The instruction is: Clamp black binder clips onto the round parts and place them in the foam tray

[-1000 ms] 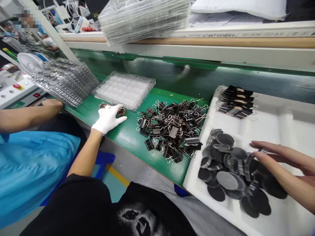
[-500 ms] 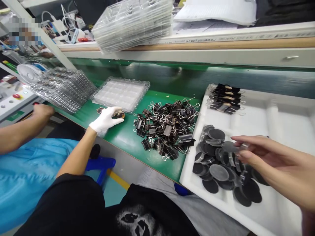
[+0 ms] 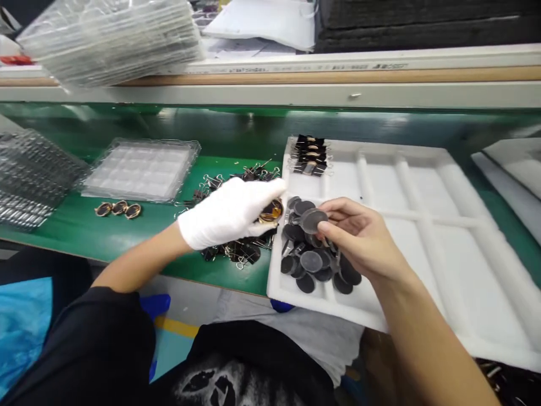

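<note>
My left hand, in a white glove, is closed around a round gold-rimmed piece with a glossy dark and amber face. It hovers above a heap of black binder clips and partly hides them. Bare, my right hand pinches a flat dark round disc between thumb and fingers. Beneath that disc lies a pile of similar discs in the white compartment tray. Three gold-rimmed round pieces rest in a row on the green bench to the left.
Clips holding pieces line the tray's back left compartment. A clear plastic tray lies on the bench beside a stack of clear trays. Overhead, a shelf edge carries more clear trays. Someone's blue clothing shows at lower left.
My left hand has moved right from the bench to the tray's edge with the gold-rimmed piece. My right hand has the disc close to it now. The view has swung right.
</note>
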### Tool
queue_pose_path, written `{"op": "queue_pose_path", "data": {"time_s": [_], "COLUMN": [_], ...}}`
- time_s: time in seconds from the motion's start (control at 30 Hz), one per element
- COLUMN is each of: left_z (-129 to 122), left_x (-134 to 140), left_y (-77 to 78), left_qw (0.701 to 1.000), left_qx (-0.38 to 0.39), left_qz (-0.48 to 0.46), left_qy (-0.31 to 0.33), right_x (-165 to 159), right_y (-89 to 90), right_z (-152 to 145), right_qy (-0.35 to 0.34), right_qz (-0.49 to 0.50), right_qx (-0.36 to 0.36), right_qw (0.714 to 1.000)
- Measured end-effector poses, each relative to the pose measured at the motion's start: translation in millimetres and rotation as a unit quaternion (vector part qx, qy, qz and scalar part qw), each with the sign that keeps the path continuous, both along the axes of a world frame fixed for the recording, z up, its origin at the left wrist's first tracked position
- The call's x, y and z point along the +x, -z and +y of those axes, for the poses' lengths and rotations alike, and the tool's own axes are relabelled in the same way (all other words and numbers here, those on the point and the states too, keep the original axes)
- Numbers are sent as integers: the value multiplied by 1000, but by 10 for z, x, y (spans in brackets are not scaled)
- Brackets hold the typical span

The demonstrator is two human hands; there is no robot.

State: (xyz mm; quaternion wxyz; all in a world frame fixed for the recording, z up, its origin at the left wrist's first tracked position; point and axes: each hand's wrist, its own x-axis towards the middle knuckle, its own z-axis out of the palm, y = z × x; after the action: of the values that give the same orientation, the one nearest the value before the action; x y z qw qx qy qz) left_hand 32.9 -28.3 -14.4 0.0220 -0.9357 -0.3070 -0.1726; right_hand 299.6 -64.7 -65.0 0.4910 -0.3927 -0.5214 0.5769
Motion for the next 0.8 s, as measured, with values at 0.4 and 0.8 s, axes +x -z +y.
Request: {"op": "queue_pose_path", "data": {"time_s": [0.4, 0.8], "left_z": [112, 146], "left_x": [476, 278], "left_y": [133, 171], "left_qw": [993, 982], "left_qx": [78, -172], "left_qz": [-23, -58], "left_qy": [80, 46], "right_x": [-10, -110], "right_y": [94, 63], "right_z": [41, -60], "right_qy": [1, 75], "right_qz": [-48, -116], "right_qx": [6, 18], "right_qw": [999, 990]}}
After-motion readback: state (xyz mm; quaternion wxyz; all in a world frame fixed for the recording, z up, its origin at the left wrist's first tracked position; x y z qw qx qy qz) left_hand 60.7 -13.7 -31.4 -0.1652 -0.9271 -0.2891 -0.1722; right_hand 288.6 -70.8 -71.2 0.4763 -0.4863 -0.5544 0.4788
